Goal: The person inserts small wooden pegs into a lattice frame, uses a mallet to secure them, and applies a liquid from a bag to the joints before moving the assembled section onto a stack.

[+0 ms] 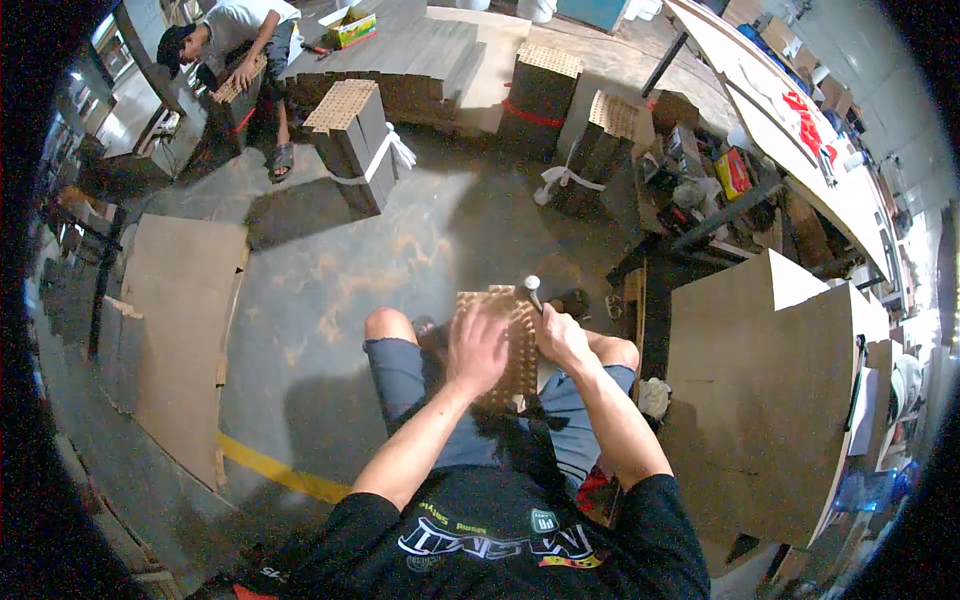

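Note:
Between my knees stands a bundle of wooden boards, its pale, patterned end face [523, 350] turned up. My left hand [478, 345] is over the left part of this face, palm down. Its fingers look stretched out, though motion blurs them, and I cannot tell whether they touch the wood. At the bundle's far right corner my right hand [563, 336] is closed round the handle of a hammer [533, 286]. The hammer's rounded, light metal head points away from me, close to the bundle's far edge.
Similar board bundles [350, 140] tied with white or red bands stand ahead. Far left, a co-worker [240, 45] bends over another bundle. A low stack of grey boards [400, 50] lies behind. Plywood panels [185, 330] flank me, with a large box-like one [760, 390] at right. A cluttered workbench [790, 110] runs along the right.

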Action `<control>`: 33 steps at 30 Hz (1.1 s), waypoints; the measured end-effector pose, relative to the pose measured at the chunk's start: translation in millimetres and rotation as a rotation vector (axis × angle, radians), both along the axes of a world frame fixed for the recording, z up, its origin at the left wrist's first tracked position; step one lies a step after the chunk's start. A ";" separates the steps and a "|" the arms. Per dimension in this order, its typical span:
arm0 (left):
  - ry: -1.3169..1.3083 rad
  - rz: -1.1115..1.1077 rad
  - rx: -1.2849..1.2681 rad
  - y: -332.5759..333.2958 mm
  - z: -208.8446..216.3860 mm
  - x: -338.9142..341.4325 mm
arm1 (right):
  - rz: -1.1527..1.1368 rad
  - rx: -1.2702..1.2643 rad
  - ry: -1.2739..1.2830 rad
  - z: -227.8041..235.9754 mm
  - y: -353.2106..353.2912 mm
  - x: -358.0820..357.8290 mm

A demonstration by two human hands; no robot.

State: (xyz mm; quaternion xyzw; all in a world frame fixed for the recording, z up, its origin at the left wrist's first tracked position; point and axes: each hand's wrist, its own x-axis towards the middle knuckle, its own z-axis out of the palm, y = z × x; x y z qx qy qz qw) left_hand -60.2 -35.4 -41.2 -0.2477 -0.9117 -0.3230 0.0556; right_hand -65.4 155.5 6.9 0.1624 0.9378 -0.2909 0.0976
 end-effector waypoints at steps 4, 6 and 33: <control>-0.030 0.020 -0.005 -7.5 -2.5 0.7 | 0.030 -0.101 -0.108 37.5 -5.8 -9.7; -0.009 0.003 0.010 -7.4 -7.2 -0.3 | 0.031 -0.172 0.067 35.3 0.3 -5.7; -0.121 0.021 -0.033 -6.4 -5.8 -0.2 | 0.157 0.010 -0.042 10.0 -24.9 -25.0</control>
